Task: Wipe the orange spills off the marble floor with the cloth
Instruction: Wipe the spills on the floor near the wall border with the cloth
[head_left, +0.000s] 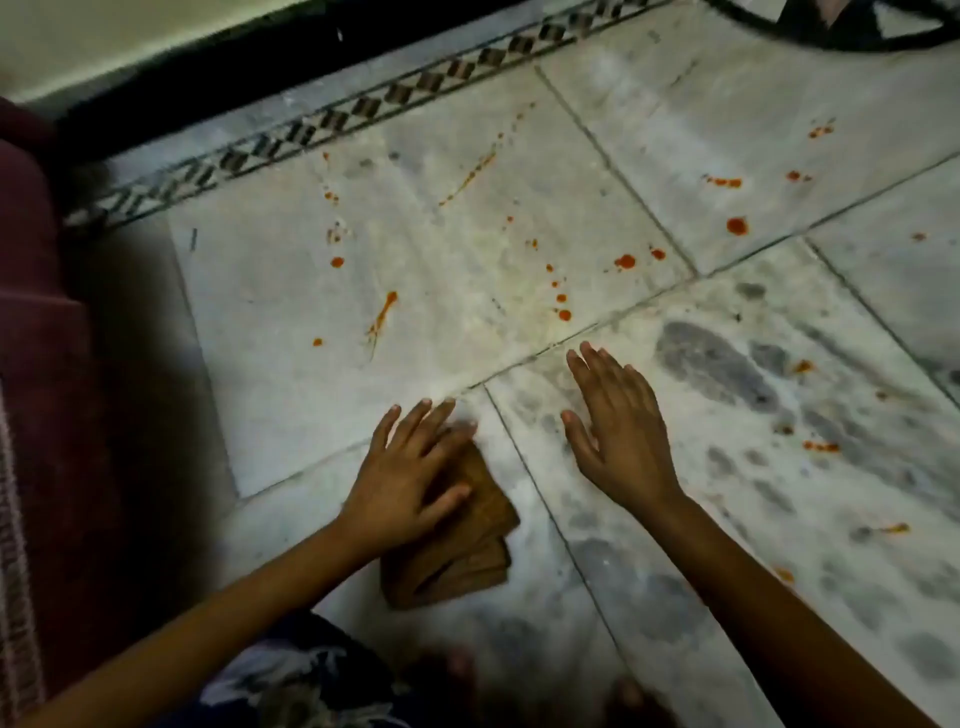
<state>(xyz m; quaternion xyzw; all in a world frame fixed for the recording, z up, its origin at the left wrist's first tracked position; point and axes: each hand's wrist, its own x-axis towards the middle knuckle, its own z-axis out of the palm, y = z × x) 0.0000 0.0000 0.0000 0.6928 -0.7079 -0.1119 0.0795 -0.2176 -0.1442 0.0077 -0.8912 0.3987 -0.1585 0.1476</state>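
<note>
Patterned fabric (291, 680) over the person's lap fills the bottom edge, nearest the lens, so the person seems to be crouched or seated low over the marble floor (779, 130). At far left a dark red cushion or upholstered edge (36, 338) runs up the frame. Next comes the left hand (410, 478), fingers straight and spread, pressing flat on the folded brown cloth (467, 551); the cloth lies on the near tiles just short of the stains, probably pinned there so it can be pushed forward as a pad. Orange spills (563, 312) dot the tile beyond it, with more drops scattered toward the right and far tiles, all apparently untouched. Then the right hand (618, 431), released and flat with fingers extended, holds nothing; whether it touches the floor or hovers just above it I cannot tell, though it looks placed for balance.
</note>
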